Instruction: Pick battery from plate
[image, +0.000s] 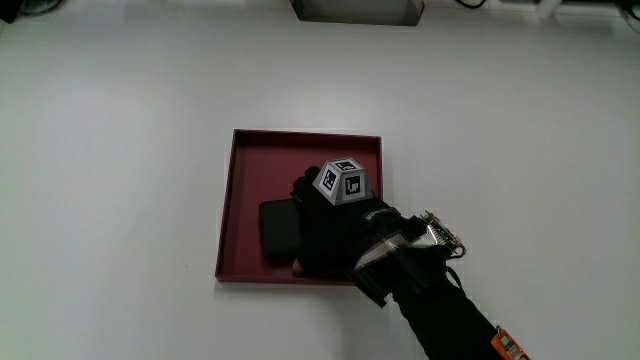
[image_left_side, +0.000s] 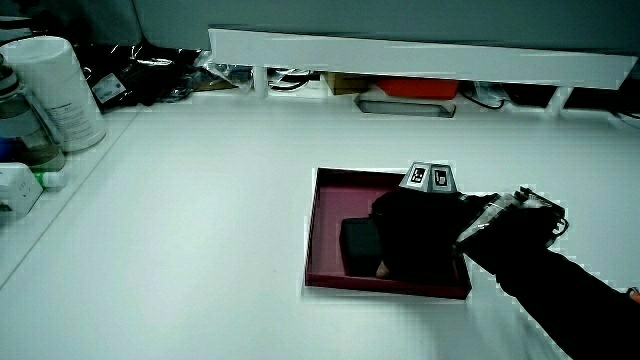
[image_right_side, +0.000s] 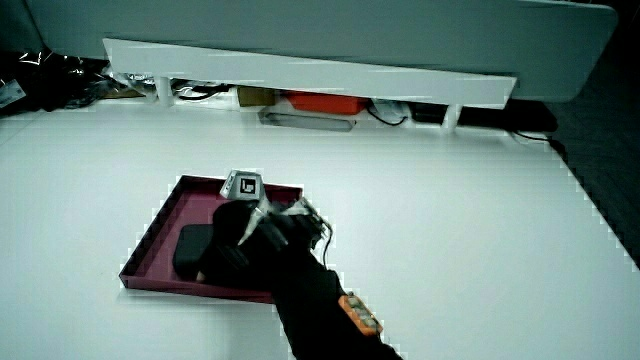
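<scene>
A dark red square plate lies on the white table. In it lies a flat black battery, also seen in both side views. The gloved hand is low over the plate, resting against the battery and covering one side of it. The patterned cube on the hand's back faces up. The black forearm runs from the plate's near corner toward the person. In both side views the hand hides part of the plate's floor.
A low white partition stands at the table's edge farthest from the person, with cables and small boxes under it. In a side view a white jar and bottles stand on an adjoining surface. A grey box sits near the partition.
</scene>
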